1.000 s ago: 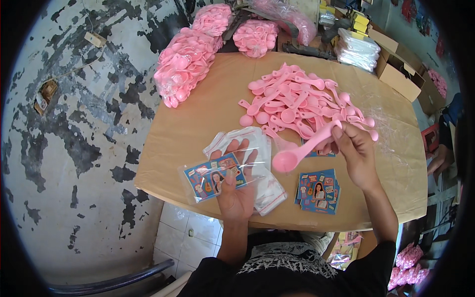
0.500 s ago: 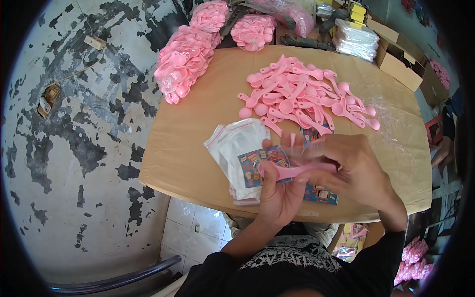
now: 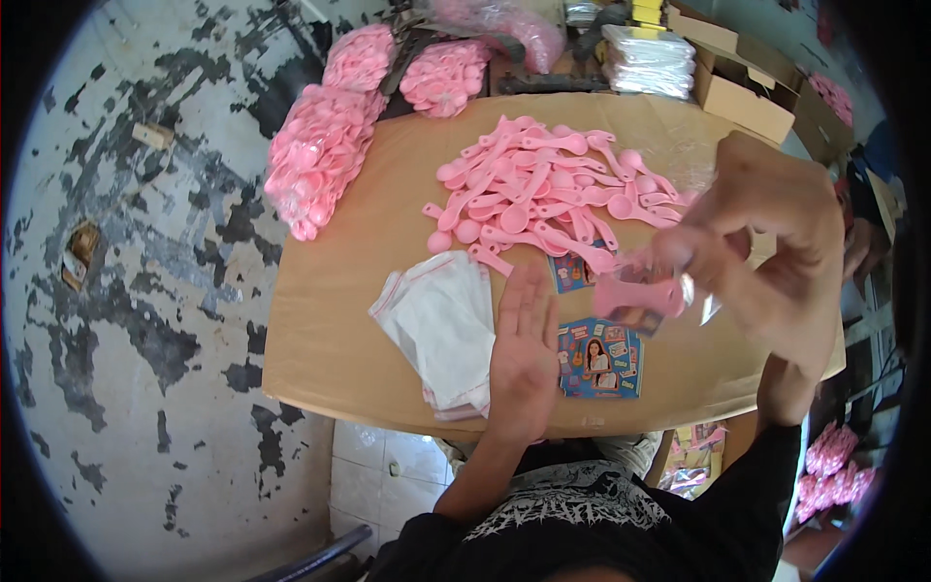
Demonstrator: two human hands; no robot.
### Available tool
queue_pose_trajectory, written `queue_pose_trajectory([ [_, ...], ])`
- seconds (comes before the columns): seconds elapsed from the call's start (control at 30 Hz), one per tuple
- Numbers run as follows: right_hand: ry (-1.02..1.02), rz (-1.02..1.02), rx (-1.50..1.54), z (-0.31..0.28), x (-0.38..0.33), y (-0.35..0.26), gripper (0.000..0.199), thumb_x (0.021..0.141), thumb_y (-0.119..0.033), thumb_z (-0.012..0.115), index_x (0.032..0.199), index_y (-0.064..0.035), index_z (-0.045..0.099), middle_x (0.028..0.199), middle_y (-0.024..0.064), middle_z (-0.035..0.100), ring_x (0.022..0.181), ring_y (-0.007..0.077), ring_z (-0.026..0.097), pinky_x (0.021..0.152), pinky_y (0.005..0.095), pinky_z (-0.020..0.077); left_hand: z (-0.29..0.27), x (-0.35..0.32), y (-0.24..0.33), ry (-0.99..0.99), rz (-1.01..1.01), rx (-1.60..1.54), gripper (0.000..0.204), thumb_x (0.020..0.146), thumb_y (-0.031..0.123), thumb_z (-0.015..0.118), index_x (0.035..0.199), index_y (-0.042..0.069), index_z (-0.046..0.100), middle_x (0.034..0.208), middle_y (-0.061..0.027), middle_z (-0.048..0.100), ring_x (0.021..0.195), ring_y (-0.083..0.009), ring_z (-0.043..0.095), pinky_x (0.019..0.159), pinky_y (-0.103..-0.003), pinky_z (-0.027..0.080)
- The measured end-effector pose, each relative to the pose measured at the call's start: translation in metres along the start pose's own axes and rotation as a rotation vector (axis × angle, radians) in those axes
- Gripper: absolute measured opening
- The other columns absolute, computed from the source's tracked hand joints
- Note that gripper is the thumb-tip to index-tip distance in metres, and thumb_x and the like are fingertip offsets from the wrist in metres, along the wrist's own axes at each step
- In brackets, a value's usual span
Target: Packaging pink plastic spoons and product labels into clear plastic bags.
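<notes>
My left hand (image 3: 522,359) lies flat, fingers together, on the edge of a stack of clear plastic bags (image 3: 436,325) near the table's front edge. Raised above the table, my right hand (image 3: 766,257) pinches a clear bag holding a pink plastic spoon and a picture card (image 3: 645,296). Under it, a small stack of blue picture cards (image 3: 598,359) rests on the table, with another card (image 3: 572,274) a little farther back. A loose pile of pink spoons (image 3: 543,199) is spread over the middle of the round wooden table (image 3: 359,320).
Bagged bundles of pink spoons (image 3: 320,155) sit at the table's far left, more (image 3: 441,73) behind. Cardboard boxes (image 3: 742,82) and a stack of clear packets (image 3: 645,58) stand at the back right. More pink goods (image 3: 829,466) lie on the floor at right.
My right hand has lifted the bagged spoon and card up and to the right. My left hand has let go and come down flat on the bag stack.
</notes>
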State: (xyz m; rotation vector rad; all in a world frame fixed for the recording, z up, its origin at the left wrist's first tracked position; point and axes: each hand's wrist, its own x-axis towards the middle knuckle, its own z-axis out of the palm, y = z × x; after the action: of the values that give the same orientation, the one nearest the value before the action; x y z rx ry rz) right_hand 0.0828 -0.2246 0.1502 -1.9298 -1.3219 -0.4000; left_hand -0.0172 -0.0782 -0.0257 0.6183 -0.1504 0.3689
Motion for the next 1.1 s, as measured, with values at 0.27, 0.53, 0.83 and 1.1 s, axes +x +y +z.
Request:
queue_pose_trajectory([
  [0.27, 0.018, -0.123, 0.306, 0.049, -0.007, 0.032, 0.012, 0.077, -0.013, 0.075, 0.082, -0.0036, 0.069, 0.072, 0.0043, 0.065, 0.064, 0.0153, 0.061, 0.057, 0.0297, 0.0451, 0.028, 0.0, 0.004, -0.104, -0.197, 0.783, 0.048, 0.093, 0.006, 0.058, 0.136, -0.004, 0.038, 0.125, -0.0172, 0.056, 0.111, -0.022, 0.058, 0.096, -0.035, 0.046],
  [0.53, -0.235, 0.18, 0.443, 0.058, -0.037, 0.047, 0.017, 0.085, -0.004, 0.067, 0.102, -0.0023, 0.066, 0.074, 0.0104, 0.069, 0.059, 0.017, 0.065, 0.056, 0.0272, 0.0495, 0.015, -0.013, 0.003, -0.025, -0.188, 0.433, 0.038, 0.1, 0.013, 0.048, 0.134, -0.003, 0.041, 0.116, -0.0114, 0.06, 0.113, -0.0218, 0.058, 0.101, -0.037, 0.044],
  [0.83, 0.03, -0.272, -0.113, 0.068, -0.042, 0.058, 0.024, 0.071, -0.011, 0.074, 0.094, -0.007, 0.07, 0.084, 0.0036, 0.066, 0.079, 0.0188, 0.062, 0.067, 0.0325, 0.0509, 0.025, -0.001, 0.004, 0.098, -0.091, 0.631, 0.034, 0.104, 0.018, 0.04, 0.125, -0.006, 0.051, 0.113, -0.0126, 0.061, 0.096, -0.0159, 0.063, 0.081, -0.024, 0.052],
  [1.1, -0.039, -0.312, -0.279, 0.076, -0.053, 0.064, 0.025, 0.064, -0.017, 0.078, 0.087, -0.0121, 0.072, 0.085, -0.0009, 0.067, 0.084, 0.0183, 0.06, 0.072, 0.0321, 0.0493, 0.025, -0.002, 0.012, 0.106, -0.113, 0.934, 0.035, 0.102, 0.012, 0.043, 0.131, -0.007, 0.048, 0.09, -0.0059, 0.065, 0.075, -0.0051, 0.058, 0.066, -0.022, 0.049],
])
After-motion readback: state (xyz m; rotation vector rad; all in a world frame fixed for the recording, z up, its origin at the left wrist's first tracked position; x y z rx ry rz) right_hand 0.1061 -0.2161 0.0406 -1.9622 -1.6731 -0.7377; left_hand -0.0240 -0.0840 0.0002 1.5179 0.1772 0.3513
